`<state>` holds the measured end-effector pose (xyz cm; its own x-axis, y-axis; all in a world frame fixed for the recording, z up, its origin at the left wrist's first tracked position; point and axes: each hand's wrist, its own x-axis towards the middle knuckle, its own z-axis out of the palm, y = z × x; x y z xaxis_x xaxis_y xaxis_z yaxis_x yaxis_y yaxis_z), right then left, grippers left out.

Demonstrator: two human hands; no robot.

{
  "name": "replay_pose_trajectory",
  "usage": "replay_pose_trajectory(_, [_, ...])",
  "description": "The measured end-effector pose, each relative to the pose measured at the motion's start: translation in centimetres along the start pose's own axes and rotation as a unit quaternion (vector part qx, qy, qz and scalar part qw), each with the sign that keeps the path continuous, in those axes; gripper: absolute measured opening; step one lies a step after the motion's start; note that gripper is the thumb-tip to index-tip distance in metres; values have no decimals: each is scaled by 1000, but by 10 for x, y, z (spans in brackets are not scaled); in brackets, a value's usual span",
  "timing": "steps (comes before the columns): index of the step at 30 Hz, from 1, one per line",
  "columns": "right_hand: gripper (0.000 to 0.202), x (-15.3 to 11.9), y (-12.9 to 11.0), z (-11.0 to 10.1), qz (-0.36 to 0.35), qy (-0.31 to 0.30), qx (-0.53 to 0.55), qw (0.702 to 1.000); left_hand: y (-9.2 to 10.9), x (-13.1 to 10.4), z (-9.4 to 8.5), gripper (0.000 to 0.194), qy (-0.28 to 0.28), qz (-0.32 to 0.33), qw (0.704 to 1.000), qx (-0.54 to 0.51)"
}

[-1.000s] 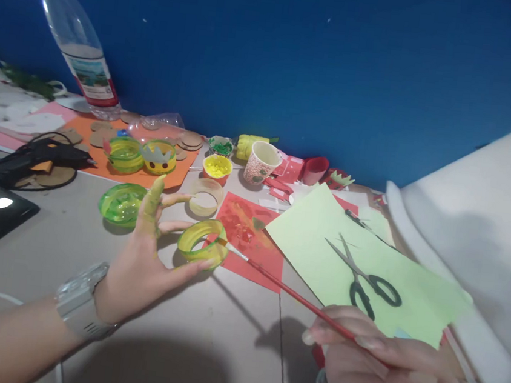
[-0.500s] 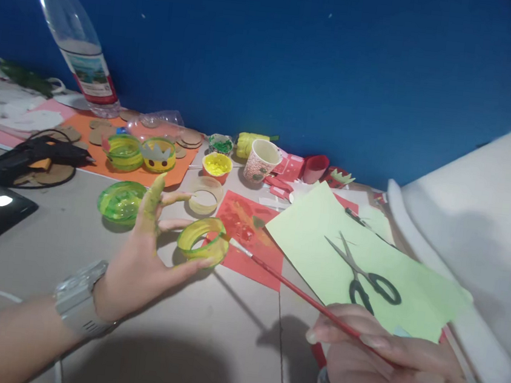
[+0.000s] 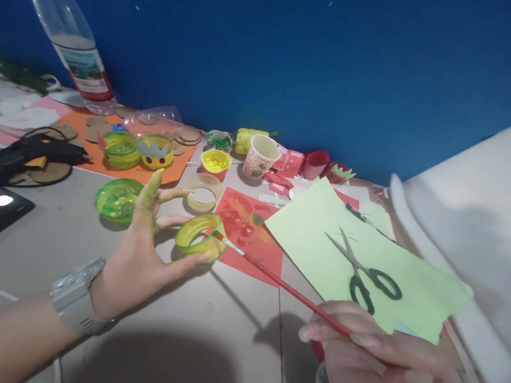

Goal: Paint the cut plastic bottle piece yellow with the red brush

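My left hand (image 3: 139, 258), its index finger smeared with yellow-green paint, grips a yellow ring with green edges (image 3: 200, 237) between thumb and fingers. In my right hand (image 3: 384, 357) is a long red paintbrush (image 3: 286, 286), pinched between thumb and fingers. The brush's bristles touch the ring's right side. A green painted bowl (image 3: 120, 200) stands left of my left hand, and a pale yellow ring (image 3: 203, 192) lies just behind the held one. Beneath and right of the held ring is a paint-stained red sheet (image 3: 253, 234).
Cups of yellow (image 3: 216, 162) and green paint (image 3: 219, 141) stand behind, beside a patterned paper cup (image 3: 261, 157). Scissors (image 3: 357, 266) lie on light green paper (image 3: 306, 233) at right. A glue gun (image 3: 54, 149), orange paper (image 3: 180, 168) and a tall bottle (image 3: 80, 57) are at left.
The brush tip has moved slightly left, from the ring's right edge onto its painted side. Both hands keep their holds, and the whole view has shifted a little.
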<state>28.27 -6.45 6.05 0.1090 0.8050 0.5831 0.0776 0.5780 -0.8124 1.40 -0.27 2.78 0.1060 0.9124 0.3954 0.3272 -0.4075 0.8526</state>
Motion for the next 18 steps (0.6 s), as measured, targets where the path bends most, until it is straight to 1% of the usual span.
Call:
replay_pose_trajectory(6, [24, 4, -2, 1, 2, -15, 14, 1000, -4, 0, 1, 111, 2, 8, 1000, -12])
replay_pose_trajectory(10, [23, 4, 0, 1, 10, 19, 22, 1000, -5, 0, 1, 114, 9, 23, 1000, 1])
replay_pose_trajectory(15, [23, 4, -1, 1, 15, 7, 16, 1000, -5, -1, -1, 114, -2, 15, 1000, -9])
replay_pose_trajectory(18, [23, 5, -2, 1, 19, 24, 20, 999, -5, -1, -2, 115, -14, 17, 1000, -10])
